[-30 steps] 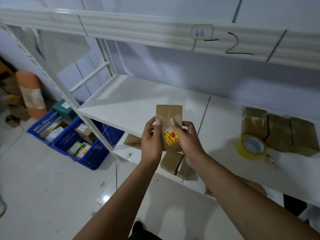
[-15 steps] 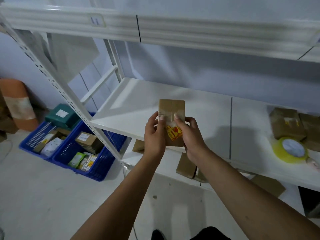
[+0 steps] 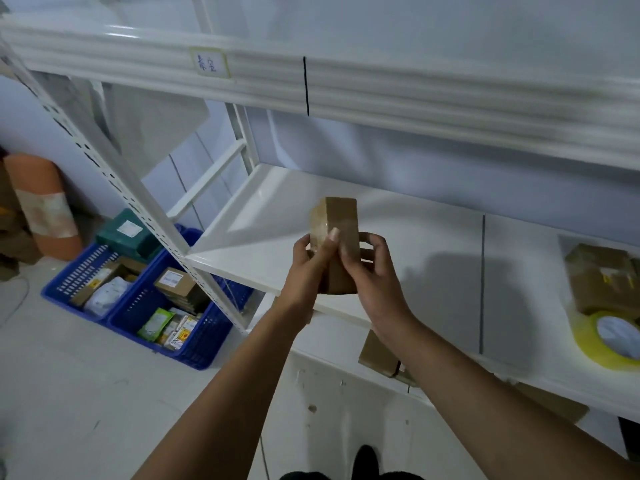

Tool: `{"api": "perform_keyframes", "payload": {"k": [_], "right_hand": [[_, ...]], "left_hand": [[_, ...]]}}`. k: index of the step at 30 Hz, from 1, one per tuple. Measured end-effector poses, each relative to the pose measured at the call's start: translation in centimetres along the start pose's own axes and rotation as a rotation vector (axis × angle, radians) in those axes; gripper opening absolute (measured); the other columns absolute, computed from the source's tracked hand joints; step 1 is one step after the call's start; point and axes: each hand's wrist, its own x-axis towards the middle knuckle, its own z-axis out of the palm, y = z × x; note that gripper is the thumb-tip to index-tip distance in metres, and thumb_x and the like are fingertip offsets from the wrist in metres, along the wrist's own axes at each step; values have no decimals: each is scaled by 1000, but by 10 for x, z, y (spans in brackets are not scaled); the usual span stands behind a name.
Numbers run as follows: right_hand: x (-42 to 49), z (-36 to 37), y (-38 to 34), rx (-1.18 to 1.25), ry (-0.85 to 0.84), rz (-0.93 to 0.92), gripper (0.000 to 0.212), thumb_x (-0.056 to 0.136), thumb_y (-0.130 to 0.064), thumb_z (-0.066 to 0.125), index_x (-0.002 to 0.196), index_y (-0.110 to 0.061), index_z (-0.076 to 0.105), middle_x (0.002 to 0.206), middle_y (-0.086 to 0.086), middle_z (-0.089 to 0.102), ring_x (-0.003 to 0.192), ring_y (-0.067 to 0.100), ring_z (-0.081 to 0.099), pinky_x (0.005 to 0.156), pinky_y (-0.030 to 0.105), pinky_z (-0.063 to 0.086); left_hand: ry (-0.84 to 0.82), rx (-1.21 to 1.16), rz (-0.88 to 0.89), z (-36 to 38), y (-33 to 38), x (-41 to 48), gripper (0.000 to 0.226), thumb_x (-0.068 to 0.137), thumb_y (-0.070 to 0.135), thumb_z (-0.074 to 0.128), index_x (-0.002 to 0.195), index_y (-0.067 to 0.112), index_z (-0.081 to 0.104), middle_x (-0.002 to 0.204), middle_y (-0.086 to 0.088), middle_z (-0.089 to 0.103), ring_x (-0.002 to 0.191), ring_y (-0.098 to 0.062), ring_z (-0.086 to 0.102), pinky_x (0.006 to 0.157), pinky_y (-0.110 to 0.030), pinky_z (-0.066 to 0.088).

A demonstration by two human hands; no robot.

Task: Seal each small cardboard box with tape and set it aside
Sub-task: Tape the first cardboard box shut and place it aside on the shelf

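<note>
Here, both hands hold one box [image 3: 341,216] upright in the air, over the front edge of the shelf [image 3: 433,244]. The left hand [image 3: 310,271] grips its left side and the right hand [image 3: 375,282] curls round its right, thumbs on the near face. Far right on the shelf, a tape roll [image 3: 585,337] lies just beside other boxes [image 3: 602,275].

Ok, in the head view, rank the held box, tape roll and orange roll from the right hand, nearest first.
1. small cardboard box, gripped in the right hand
2. tape roll, right, on the shelf
3. orange roll, far left, on the floor
</note>
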Motion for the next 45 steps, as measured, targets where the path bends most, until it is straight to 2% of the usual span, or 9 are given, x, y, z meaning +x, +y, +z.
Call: {"api": "perform_keyframes", "payload": {"k": [3,6,13,18,22,27,31,37,45], "right_hand": [[9,0,0,23,-32,-64,32,96,-61,59,123,-45,59,123,-2,64,113,15,66,86,29,58],[22,-1,0,74,-133,12,41,96,-57,63,134,-47,53,127,-1,67,114,14,70,93,36,60],[52,37,7,41,-84,74,41,98,-31,70,136,-36,55,124,5,69,96,19,77,75,41,66],[92,85,21,110,21,177,46,96,-33,73,137,-26,52,122,8,73,89,24,79,73,36,65],[128,130,32,173,95,272,47,96,-34,73,132,-15,48,118,14,73,89,29,79,79,42,65],[176,183,40,295,130,312,30,98,-12,69,123,-7,53,125,22,66,107,35,72,84,41,63],[212,213,47,156,189,285,11,100,-11,65,110,-15,62,120,15,69,107,30,71,93,42,61],[263,242,68,-235,274,302,36,82,-46,61,106,-23,74,99,2,77,94,29,73,90,52,60],[284,258,91,-326,274,319,34,92,-39,64,120,-21,75,116,5,75,103,30,70,94,45,58]], "left_hand": [[-90,-244,-84,-10,11,7,64,96,64,57,143,20,55,136,-23,66,122,-41,68,95,-56,59],[-133,-384,-137,-23,16,17,67,104,65,33,148,20,56,139,-23,65,129,-43,63,107,-56,52],[256,-62,12,-61,5,51,44,108,49,48,127,15,69,112,-12,78,109,-38,74,92,-53,62],[182,61,129,-105,-4,72,52,102,42,63,150,27,51,142,1,59,118,-13,66,96,-33,58],[122,123,180,-150,-1,96,41,103,27,65,143,20,59,135,4,68,119,-8,67,96,-27,57],[107,263,165,-200,14,154,33,107,31,59,136,19,66,122,7,74,114,-6,69,95,-21,53],[94,332,70,-220,21,203,36,106,35,56,136,20,66,125,1,74,118,-18,67,106,-40,52],[180,242,4,-227,31,252,22,107,11,50,115,17,70,106,-1,72,97,-13,65,75,-19,47],[215,332,-40,-249,24,291,29,98,7,60,96,29,79,101,0,77,103,-24,70,96,-38,59]]}}
